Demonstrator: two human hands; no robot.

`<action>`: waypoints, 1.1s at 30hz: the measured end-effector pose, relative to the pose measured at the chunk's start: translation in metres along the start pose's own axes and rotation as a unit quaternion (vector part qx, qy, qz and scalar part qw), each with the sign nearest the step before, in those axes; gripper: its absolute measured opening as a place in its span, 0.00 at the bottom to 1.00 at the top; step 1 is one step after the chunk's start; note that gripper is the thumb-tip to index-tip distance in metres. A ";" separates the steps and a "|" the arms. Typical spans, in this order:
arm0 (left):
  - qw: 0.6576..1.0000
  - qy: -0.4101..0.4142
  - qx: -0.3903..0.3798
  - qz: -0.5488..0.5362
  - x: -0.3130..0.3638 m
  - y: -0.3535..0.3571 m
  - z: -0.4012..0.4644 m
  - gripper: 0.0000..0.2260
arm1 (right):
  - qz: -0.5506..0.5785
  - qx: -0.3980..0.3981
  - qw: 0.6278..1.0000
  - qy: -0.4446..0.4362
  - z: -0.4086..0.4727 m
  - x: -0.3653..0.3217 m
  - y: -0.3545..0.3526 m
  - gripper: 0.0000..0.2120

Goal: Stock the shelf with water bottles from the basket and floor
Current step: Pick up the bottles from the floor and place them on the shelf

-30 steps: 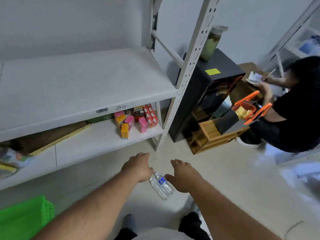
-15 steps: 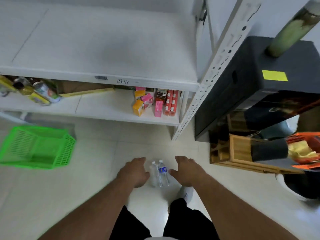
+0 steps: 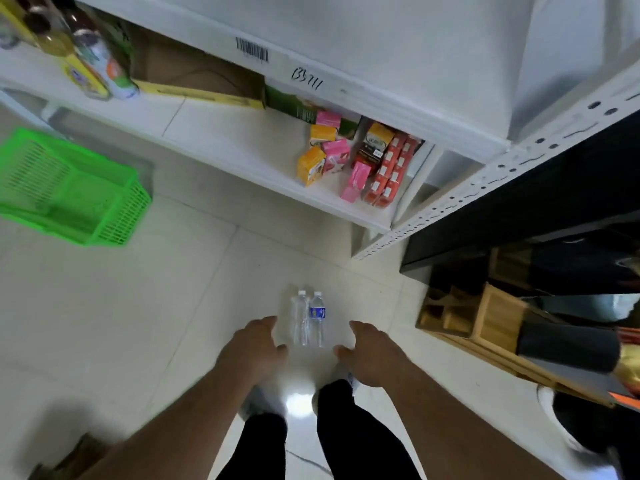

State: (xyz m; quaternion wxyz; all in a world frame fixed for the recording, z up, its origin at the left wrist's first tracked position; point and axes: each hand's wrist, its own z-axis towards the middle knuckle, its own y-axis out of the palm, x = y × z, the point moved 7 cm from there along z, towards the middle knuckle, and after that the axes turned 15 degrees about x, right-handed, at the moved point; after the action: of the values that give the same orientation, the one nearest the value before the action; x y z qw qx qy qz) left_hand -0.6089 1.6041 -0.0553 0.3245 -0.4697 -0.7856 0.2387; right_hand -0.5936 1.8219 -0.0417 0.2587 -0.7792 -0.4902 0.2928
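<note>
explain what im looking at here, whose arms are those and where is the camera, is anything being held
This is one picture from a camera worn on a person's head, looking forward and down, so the two bare arms are the wearer's own. The left hand and right hand are open, one on each side of two small clear plastic water bottles standing side by side on the pale tiled floor. Neither hand holds anything yet. To the left sits a bright green plastic basket, which looks empty. Above is a white metal shelf carrying small pink, yellow and red cartons.
</note>
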 end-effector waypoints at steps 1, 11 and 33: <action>1.000 -0.012 0.001 -0.016 -0.008 0.010 0.013 0.32 | 0.006 -0.003 1.000 0.008 0.015 0.000 0.012 0.35; 0.979 -0.118 -0.006 -0.168 -0.088 0.236 0.226 0.35 | 0.140 -0.004 0.982 0.124 0.272 0.064 0.208 0.38; 0.947 -0.175 0.029 -0.267 -0.157 0.471 0.394 0.15 | 0.292 0.065 0.946 0.121 0.474 0.151 0.405 0.13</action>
State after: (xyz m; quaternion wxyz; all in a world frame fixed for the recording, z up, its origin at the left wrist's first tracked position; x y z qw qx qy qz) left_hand -0.5695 1.6458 -0.6864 0.2474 -0.1842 -0.9193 0.2444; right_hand -0.6292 1.8586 -0.6808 0.2694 -0.8991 -0.1858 0.2908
